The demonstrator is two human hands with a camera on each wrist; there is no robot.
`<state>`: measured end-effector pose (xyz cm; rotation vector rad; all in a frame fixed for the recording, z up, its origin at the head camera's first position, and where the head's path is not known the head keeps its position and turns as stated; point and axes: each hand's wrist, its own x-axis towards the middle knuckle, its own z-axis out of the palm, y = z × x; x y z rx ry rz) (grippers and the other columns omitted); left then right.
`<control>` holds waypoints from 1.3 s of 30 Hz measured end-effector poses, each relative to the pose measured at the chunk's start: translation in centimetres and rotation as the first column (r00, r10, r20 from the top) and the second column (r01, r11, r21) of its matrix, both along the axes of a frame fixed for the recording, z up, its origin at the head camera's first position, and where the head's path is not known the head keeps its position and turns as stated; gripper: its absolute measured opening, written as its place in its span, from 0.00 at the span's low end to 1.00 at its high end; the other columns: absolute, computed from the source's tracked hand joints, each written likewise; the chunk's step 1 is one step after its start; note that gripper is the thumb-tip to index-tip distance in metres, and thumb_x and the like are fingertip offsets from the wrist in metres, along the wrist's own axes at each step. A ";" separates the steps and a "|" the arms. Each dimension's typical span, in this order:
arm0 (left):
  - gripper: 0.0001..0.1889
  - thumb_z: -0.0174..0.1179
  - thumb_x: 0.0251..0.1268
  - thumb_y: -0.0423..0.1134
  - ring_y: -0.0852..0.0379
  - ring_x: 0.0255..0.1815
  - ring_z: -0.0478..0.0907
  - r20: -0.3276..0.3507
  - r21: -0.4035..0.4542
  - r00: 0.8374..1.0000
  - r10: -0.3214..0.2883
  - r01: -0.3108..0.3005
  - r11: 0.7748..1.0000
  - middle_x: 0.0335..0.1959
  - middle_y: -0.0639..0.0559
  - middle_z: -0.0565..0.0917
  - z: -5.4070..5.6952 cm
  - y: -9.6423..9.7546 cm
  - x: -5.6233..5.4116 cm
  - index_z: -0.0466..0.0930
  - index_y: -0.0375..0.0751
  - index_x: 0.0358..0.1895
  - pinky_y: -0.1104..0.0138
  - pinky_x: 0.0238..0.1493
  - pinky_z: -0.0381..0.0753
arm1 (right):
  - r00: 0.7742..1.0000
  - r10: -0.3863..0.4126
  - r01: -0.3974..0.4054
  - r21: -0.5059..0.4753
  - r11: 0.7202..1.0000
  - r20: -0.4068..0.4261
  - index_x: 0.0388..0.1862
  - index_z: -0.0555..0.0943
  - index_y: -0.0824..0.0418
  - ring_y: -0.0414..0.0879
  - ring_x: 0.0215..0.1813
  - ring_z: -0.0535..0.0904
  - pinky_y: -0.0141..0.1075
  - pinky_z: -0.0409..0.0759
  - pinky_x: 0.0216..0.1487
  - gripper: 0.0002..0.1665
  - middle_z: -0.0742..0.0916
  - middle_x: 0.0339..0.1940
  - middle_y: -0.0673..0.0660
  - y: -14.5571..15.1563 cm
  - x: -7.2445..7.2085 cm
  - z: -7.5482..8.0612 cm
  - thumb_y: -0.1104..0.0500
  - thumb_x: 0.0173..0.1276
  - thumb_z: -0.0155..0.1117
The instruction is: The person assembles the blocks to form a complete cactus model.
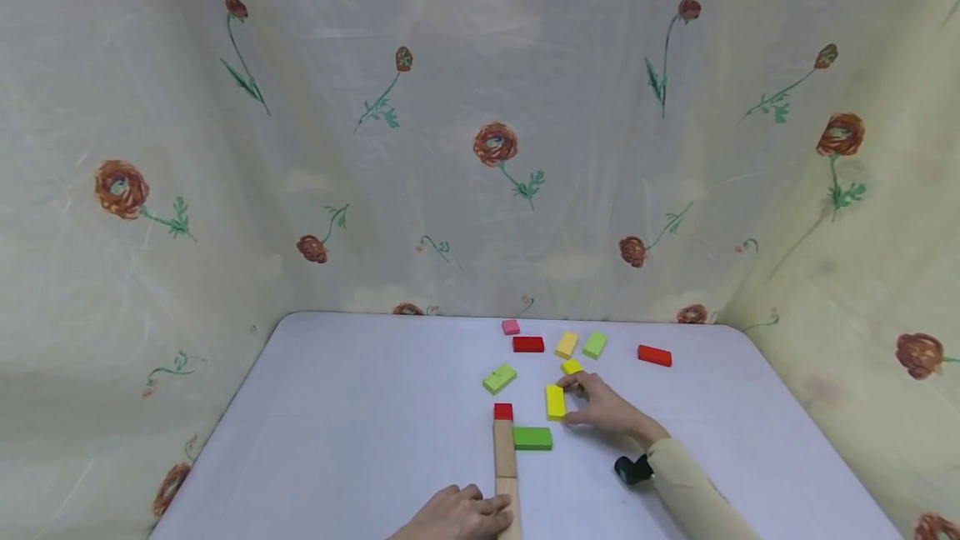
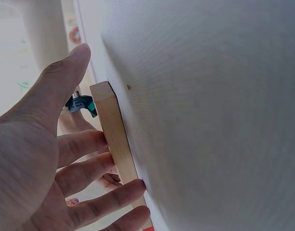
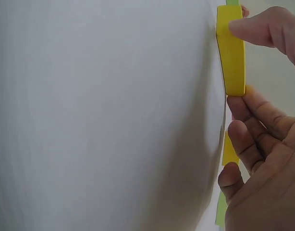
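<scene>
My right hand (image 1: 611,408) pinches a yellow block (image 1: 555,402) lengthwise; in the right wrist view the thumb lies on the yellow block (image 3: 232,55) near one end and fingers touch its other end. The left hand (image 1: 459,513) rests its extended fingers on a plain wooden block (image 1: 507,486). In the left wrist view these fingers touch the side of the wood (image 2: 111,120), thumb apart. A second wooden block (image 1: 505,450) continues the line, with a red block (image 1: 503,412) at its far end. Against its right side lies a green block (image 1: 532,438).
Behind lie a light green block (image 1: 499,378), a dark red block (image 1: 528,344), a pink block (image 1: 511,327), a pale yellow block (image 1: 566,345) and another yellow block (image 1: 572,366). A red block (image 1: 655,355) lies farther right. Flowered curtains surround the white table (image 1: 360,415).
</scene>
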<state>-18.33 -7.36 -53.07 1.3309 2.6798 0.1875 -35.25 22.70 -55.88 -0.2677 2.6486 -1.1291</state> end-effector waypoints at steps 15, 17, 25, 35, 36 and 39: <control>0.29 0.53 0.64 0.65 0.67 0.43 0.78 -0.010 0.007 1.000 -0.015 0.016 1.000 0.62 0.61 0.78 0.0 0.0 -0.2 0.75 0.59 0.64 0.74 0.37 0.77 | 1.000 0.026 -0.026 0.019 0.999 -0.011 0.56 0.75 0.48 0.50 0.59 0.69 0.53 0.72 0.62 0.32 0.75 0.57 0.53 -1.0 0.5 0.0 0.57 0.51 0.77; 0.29 0.54 0.63 0.65 0.67 0.44 0.78 -0.010 0.017 1.000 -0.020 0.020 1.000 0.62 0.60 0.78 0.0 -0.1 -0.3 0.74 0.58 0.64 0.74 0.37 0.76 | 1.000 0.030 -0.029 0.018 0.999 -0.009 0.55 0.75 0.49 0.49 0.59 0.69 0.53 0.72 0.62 0.33 0.75 0.57 0.53 -1.2 0.7 0.2 0.57 0.50 0.77; 0.29 0.53 0.63 0.65 0.66 0.44 0.78 0.024 0.001 1.000 -0.011 0.011 1.000 0.63 0.61 0.77 0.1 0.0 -0.3 0.74 0.59 0.65 0.73 0.39 0.77 | 0.999 0.054 -0.054 0.006 0.999 -0.002 0.55 0.74 0.49 0.49 0.59 0.67 0.54 0.69 0.64 0.33 0.74 0.57 0.53 -1.3 1.1 0.1 0.57 0.50 0.77; 0.29 0.53 0.63 0.66 0.66 0.44 0.78 0.030 0.001 1.000 0.004 -0.004 1.000 0.63 0.61 0.77 0.2 0.1 -0.2 0.74 0.59 0.64 0.73 0.38 0.77 | 0.998 0.067 -0.067 0.011 0.998 -0.012 0.55 0.74 0.50 0.49 0.58 0.68 0.55 0.68 0.64 0.33 0.75 0.56 0.52 -1.5 1.5 0.3 0.57 0.50 0.77; 0.29 0.53 0.63 0.66 0.67 0.44 0.78 0.035 0.000 0.999 0.007 -0.007 1.000 0.63 0.62 0.77 0.2 0.1 -0.2 0.74 0.59 0.64 0.73 0.39 0.77 | 0.998 0.067 -0.067 0.010 0.998 -0.012 0.55 0.74 0.50 0.49 0.58 0.68 0.55 0.68 0.64 0.33 0.75 0.56 0.52 -1.5 1.5 0.3 0.57 0.49 0.77; 0.29 0.52 0.63 0.66 0.67 0.44 0.77 0.042 -0.007 0.999 0.015 -0.014 1.000 0.63 0.62 0.77 0.2 0.1 -0.1 0.74 0.60 0.64 0.72 0.40 0.77 | 0.997 0.071 -0.071 0.012 0.997 -0.014 0.56 0.74 0.50 0.49 0.59 0.68 0.56 0.68 0.65 0.34 0.75 0.56 0.52 -1.5 1.5 0.3 0.57 0.49 0.77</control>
